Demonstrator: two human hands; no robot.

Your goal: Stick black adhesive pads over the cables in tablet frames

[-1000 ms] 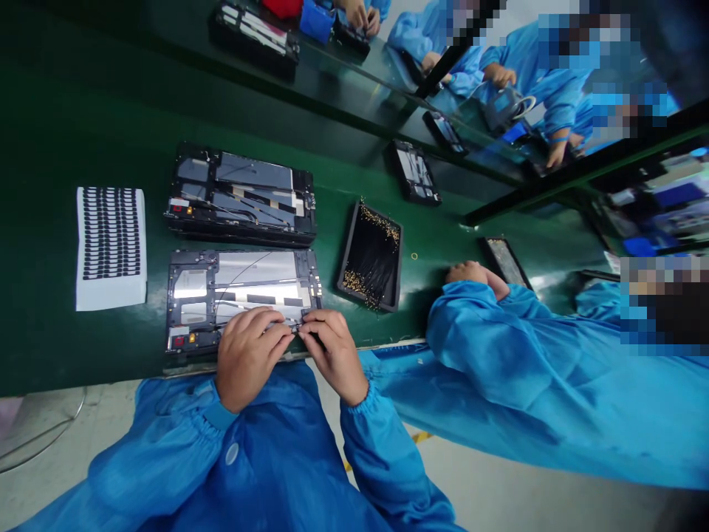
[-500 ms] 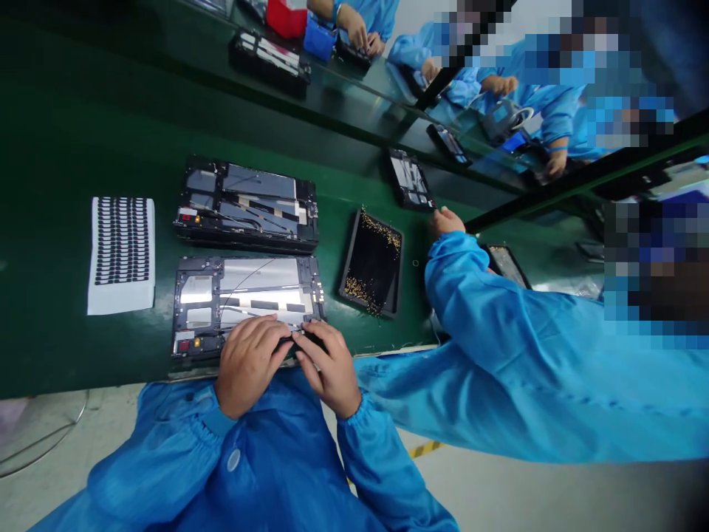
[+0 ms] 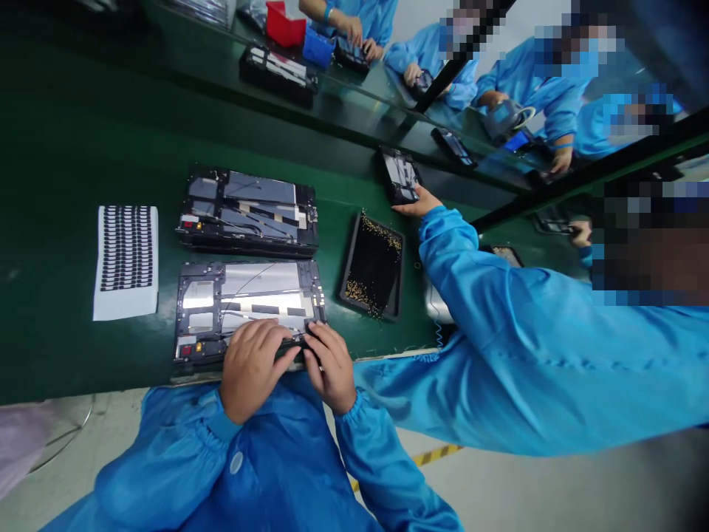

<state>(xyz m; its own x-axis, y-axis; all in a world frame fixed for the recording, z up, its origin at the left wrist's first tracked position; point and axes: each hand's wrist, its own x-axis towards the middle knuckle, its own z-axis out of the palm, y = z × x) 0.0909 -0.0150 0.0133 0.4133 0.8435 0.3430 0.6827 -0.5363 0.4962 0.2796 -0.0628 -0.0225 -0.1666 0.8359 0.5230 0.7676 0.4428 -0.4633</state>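
In front of me on the green bench lies an opened electronic device (image 3: 260, 279), a black frame with silver panels and thin cables, a small red and a yellow part at its near left corner. My left hand (image 3: 252, 369) rests over its near edge, fingers bent and thumb close to the forefinger. Beside it, my right hand (image 3: 332, 362) has bent fingers at the near right corner. The fingertips of both hands almost meet there. What lies under them is mostly hidden. Behind sits a stack of similar devices (image 3: 249, 210).
A white sheet of black stickers (image 3: 127, 251) lies left. Right of the devices is a black tray (image 3: 399, 284) with small gold-coloured screws. A co-worker's hand (image 3: 421, 201) holds another device (image 3: 399, 176). Behind a glass partition, other people work beside red (image 3: 285, 24) and blue bins (image 3: 318, 48).
My hands stay at the device's near edge with small finger shifts. The co-worker's hand has moved left onto the back device. The view has shifted slightly.
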